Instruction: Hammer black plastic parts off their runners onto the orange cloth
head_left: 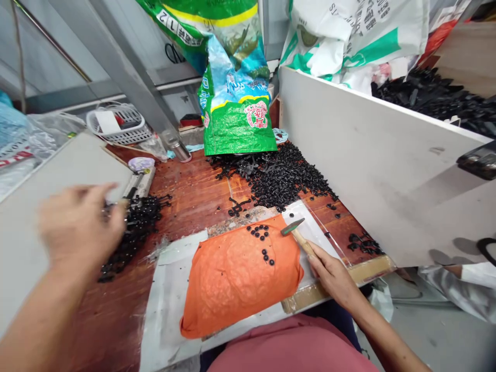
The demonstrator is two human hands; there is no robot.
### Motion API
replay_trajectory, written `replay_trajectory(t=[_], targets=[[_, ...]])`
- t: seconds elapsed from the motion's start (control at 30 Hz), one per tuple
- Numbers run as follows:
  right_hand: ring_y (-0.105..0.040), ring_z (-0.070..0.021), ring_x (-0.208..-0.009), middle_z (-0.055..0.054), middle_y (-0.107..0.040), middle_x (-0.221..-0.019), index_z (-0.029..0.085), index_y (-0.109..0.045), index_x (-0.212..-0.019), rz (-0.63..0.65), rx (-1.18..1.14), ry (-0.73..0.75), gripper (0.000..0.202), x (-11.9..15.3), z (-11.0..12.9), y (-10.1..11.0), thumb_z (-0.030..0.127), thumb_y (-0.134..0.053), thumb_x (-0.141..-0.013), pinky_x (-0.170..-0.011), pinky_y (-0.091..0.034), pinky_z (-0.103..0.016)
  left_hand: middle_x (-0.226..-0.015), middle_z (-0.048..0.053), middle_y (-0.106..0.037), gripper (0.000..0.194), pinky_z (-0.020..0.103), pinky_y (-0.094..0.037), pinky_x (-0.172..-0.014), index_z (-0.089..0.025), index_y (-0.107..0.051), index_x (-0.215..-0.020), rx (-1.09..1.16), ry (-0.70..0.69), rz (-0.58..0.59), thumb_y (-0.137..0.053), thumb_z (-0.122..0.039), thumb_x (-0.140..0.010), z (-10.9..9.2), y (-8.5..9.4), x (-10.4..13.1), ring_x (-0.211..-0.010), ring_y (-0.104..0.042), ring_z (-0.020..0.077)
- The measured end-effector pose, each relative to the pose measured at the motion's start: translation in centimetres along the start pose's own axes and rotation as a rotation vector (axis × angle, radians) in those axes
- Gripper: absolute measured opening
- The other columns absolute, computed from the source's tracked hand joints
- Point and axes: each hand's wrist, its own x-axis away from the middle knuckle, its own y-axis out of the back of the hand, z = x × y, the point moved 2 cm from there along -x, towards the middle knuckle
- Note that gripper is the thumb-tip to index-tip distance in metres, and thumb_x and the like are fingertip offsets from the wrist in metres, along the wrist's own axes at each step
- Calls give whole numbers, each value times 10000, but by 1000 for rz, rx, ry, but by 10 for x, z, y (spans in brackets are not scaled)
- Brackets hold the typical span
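My right hand (pixel 329 268) is wrapped round the wooden handle of a small hammer (pixel 292 226), whose dark greenish head hovers at the right edge of an orange cloth-covered pad (pixel 236 279). Several small round black pieces (pixel 265 253) lie on top of the pad, in a cluster and a short row. On the left, my left hand (pixel 83 227) is raised beside a heap of shiny black parts (pixel 135 222). Motion smears its fingers, and I cannot see whether anything is between them.
A large pile of small black pieces (pixel 287 173) spreads below a green and blue sack (pixel 240 124). A white board (pixel 372 165) walls off the right side, with more black parts (pixel 430 98) behind it. A white basket (pixel 116 124) and a metal cup (pixel 176 146) stand at the back left.
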Motion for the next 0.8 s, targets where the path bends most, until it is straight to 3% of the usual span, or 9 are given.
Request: replay_trajectory(t=[0.07,0.13,0.23,0.3,0.5,0.63,0.73,0.8], targets=[[-704,-228,-757,-26,-755,-895,264,-573,-1470,14,-21,13,506,-2,1,0,484,-463,-1028,-661,-562,-297,-1092,37,-673,361,368,-411,-950,-202,-660,-1189,116,-242,84,-449,-419,-993,-49,-25,9,-1052,-569,220],[-690,-214,-733,-21,-750,-915,267,-592,-1449,42,-32,19,493,-4,2,1,489,-463,-1028,-663,-555,-288,-1051,55,-698,261,356,-435,-897,-245,-685,-1155,194,-508,267,-508,-284,-967,-105,-57,20,-1002,-585,235],[-677,-202,-700,-3,-736,-861,263,-607,-1429,76,-47,3,486,-3,3,1,496,-453,-1031,-655,-546,-277,-1116,108,-689,308,400,-423,-891,-241,-681,-1175,224,-649,391,-502,-143,-944,-165,-94,24,-1033,-581,266],[-685,-209,-722,1,-732,-838,255,-611,-1422,75,-59,-10,488,-2,4,1,499,-446,-1033,-666,-548,-278,-1131,119,-683,320,413,-407,-927,-235,-685,-1165,256,-687,449,-488,-111,-946,-184,-111,18,-1060,-582,266],[-672,-272,-1094,-62,-731,-1192,230,-594,-1414,100,-118,-34,494,-2,4,2,499,-417,-1040,-949,-514,-352,-1026,71,-720,196,350,-433,-878,-244,-735,-1019,341,-722,524,-559,-192,-950,-187,-136,-3,-961,-641,221],[-626,-298,-1213,-78,-703,-1287,233,-591,-1404,137,-141,-38,481,-4,2,1,497,-419,-1040,-1031,-466,-378,-1019,90,-736,240,370,-443,-899,-227,-731,-1066,393,-589,462,-535,-171,-939,-173,-133,-9,-989,-643,246],[-593,-311,-1267,-80,-695,-1308,237,-594,-1403,145,-143,-26,481,-4,0,0,504,-433,-1037,-1071,-438,-390,-867,56,-703,297,332,-468,-790,-198,-666,-1201,540,-285,385,-476,-263,-982,-155,-114,-7,-833,-642,216],[-604,-313,-1248,-77,-691,-1318,239,-581,-1421,150,-145,-25,491,-3,-1,-1,507,-442,-1034,-1070,-441,-393,-708,-32,-607,391,270,-448,-661,-221,-569,-1316,900,26,434,-546,-376,-958,-146,-96,2,-656,-586,164]])
